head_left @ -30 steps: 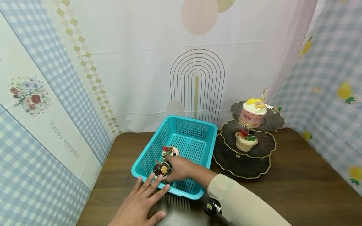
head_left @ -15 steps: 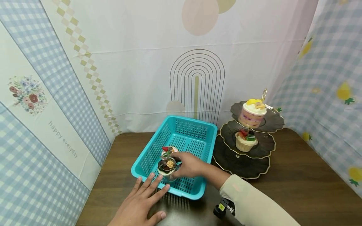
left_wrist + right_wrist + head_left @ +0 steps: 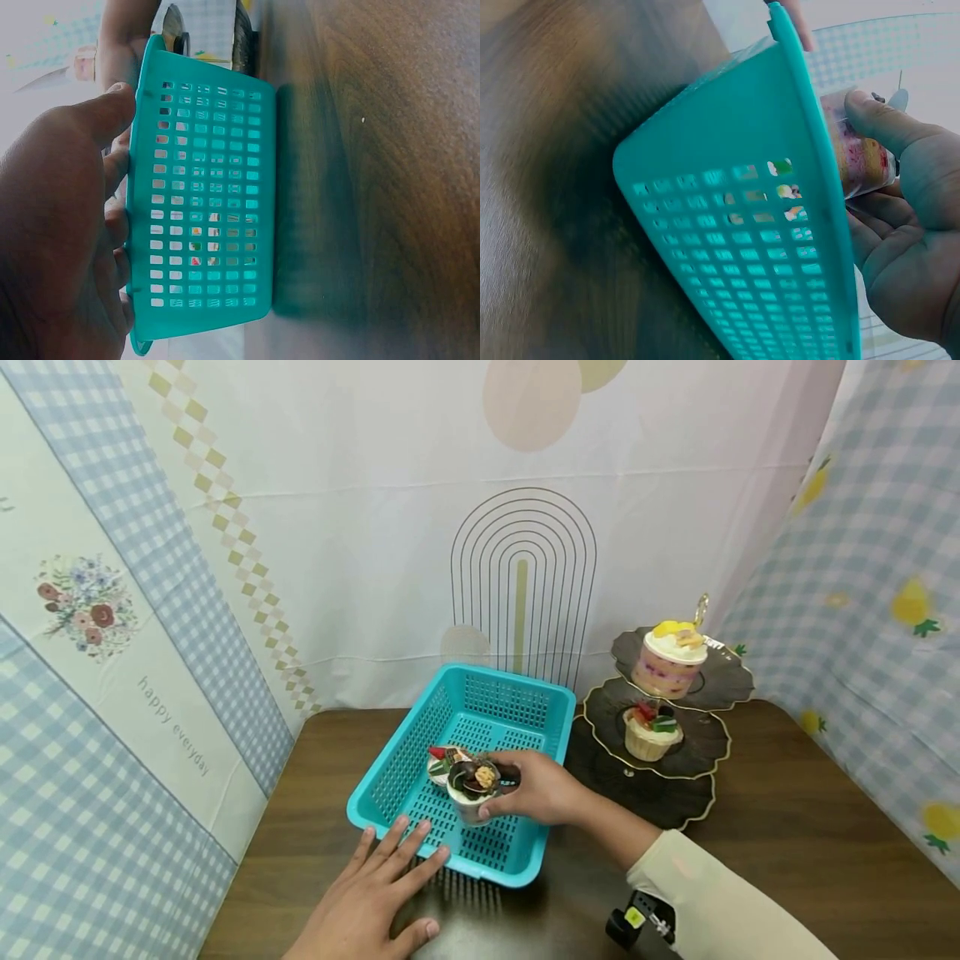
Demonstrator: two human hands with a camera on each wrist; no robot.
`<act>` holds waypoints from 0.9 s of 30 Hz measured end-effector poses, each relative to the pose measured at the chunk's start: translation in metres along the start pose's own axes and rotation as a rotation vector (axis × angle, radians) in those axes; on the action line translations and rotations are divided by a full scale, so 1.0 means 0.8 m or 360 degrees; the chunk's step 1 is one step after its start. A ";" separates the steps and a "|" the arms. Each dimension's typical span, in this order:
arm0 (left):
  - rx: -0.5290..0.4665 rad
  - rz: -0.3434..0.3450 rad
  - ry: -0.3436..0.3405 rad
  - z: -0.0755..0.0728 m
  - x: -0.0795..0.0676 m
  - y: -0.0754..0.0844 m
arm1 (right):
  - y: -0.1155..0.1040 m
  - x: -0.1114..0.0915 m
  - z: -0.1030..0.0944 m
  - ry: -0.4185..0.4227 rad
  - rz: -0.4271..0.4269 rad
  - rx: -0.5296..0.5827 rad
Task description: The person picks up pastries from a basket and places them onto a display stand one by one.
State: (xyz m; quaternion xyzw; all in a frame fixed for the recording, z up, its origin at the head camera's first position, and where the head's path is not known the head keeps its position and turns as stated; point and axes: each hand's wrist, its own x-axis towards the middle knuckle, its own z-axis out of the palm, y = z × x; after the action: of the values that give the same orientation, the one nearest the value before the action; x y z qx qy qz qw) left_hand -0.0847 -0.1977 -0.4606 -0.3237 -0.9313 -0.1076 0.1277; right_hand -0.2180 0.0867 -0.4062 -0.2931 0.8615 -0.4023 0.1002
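Note:
My right hand (image 3: 542, 789) grips a clear dessert cup (image 3: 468, 807) topped with cream, dark pieces and a walnut-like lump. Thumb and fingers wrap its side, and layers show in the cup (image 3: 864, 161) in the right wrist view. It is held over the near part of a turquoise plastic basket (image 3: 365, 795). Partly behind it in the basket is a fruit-topped cream dessert (image 3: 438, 768). My left hand (image 3: 371, 893) lies spread with straight fingers, its fingertips at the basket's near rim. In the left wrist view those fingers meet the basket's edge (image 3: 137, 187).
Right of the basket stands a three-tier dark stand (image 3: 708, 747) with gold wavy edges. Its top tier carries a yellow-topped cake cup (image 3: 670, 664), its middle tier a fruit tart (image 3: 651, 735). Cloth hangs behind the brown table (image 3: 780, 802) and at both sides.
My right hand has moved right and slightly up with the dessert cup, away from the basket's near left corner. The left hand has stayed at the rim.

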 end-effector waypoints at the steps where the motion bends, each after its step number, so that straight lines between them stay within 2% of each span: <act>1: 0.0003 0.0007 0.0007 0.000 0.000 0.000 | 0.000 -0.002 -0.003 0.0011 0.0005 0.0013; 8: 0.0039 0.0031 0.0047 0.000 -0.001 -0.001 | 0.002 -0.015 -0.023 0.0122 0.0039 -0.0021; 15: 0.0027 0.0027 0.0030 -0.002 -0.001 -0.001 | 0.008 -0.031 -0.040 0.0134 0.0053 -0.0038; 27: 0.0050 0.0038 0.0062 0.001 -0.001 0.000 | 0.021 -0.067 -0.067 0.0198 0.0093 -0.0038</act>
State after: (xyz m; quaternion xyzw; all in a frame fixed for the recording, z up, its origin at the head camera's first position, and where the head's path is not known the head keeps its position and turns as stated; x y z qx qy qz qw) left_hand -0.0842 -0.1978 -0.4615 -0.3306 -0.9263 -0.0976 0.1524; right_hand -0.2037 0.1606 -0.3874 -0.2434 0.8791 -0.4061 0.0548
